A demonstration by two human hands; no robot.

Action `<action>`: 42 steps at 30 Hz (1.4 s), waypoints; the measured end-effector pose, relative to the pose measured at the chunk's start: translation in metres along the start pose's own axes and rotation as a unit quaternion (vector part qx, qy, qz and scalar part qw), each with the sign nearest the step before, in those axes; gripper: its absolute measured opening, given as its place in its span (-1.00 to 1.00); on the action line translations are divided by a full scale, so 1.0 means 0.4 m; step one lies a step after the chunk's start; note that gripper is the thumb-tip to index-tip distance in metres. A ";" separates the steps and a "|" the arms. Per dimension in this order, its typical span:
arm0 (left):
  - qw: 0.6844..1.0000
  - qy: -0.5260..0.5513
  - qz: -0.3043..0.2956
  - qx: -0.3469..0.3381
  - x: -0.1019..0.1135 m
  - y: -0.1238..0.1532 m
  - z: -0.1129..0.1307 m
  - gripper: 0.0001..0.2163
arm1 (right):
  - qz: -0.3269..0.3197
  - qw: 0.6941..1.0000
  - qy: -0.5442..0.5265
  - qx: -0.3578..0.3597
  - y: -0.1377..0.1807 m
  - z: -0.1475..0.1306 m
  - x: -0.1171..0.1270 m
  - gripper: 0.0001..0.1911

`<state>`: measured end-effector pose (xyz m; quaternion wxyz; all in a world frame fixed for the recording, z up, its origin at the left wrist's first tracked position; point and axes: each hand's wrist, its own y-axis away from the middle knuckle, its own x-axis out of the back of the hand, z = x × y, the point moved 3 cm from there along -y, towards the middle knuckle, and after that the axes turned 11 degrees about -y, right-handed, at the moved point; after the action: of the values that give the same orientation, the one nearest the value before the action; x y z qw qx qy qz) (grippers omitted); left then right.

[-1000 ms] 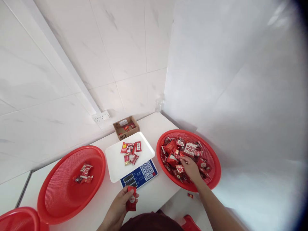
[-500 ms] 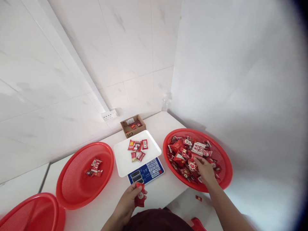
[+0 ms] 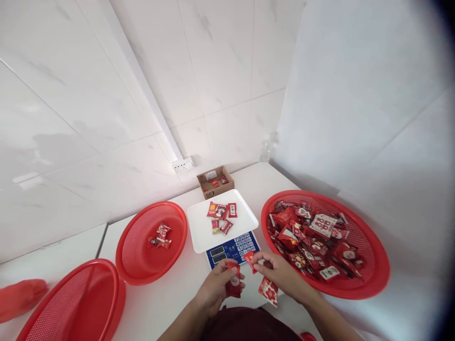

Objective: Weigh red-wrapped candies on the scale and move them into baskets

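My left hand is closed on a red wrapped candy in front of the scale. Close to it on the right, my right hand pinches a small red packet between the fingertips. A flower-patterned candy packet hangs below the same hand, also in its grip. Behind both hands stands a blue digital scale with a white tray. Several wrapped candies lie on that tray. To the right is a red mesh basket heaped with candy packets.
A second red basket at left holds a few packets; another red basket stands nearer. Behind the tray is a small cardboard box with packets inside. A clear bottle stands in the corner. A red object lies far left.
My right hand has come out of the right basket with packets and moved left, beside my left hand. The view has turned left, so things appear shifted right.
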<state>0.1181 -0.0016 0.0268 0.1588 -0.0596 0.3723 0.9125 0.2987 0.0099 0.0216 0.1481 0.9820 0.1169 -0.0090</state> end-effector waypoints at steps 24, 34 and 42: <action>0.982 -0.167 -0.008 -0.086 -0.023 -0.022 -0.047 -0.21 | -0.007 0.999 -0.043 -0.010 -0.021 0.032 -0.085 -0.81; 0.760 -0.477 0.413 -0.155 0.338 0.011 0.020 -0.51 | 0.112 0.977 -0.158 -0.085 -0.042 0.050 0.000 -0.65; 0.607 -0.500 0.568 0.243 0.702 0.152 -0.043 -0.17 | 0.166 0.973 -0.133 -0.090 -0.028 0.083 0.062 -0.61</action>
<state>-0.1670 0.0143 -0.0092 -0.2210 0.6705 0.4018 0.5832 0.3209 0.0163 -0.0147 0.2494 0.9604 -0.0679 -0.1044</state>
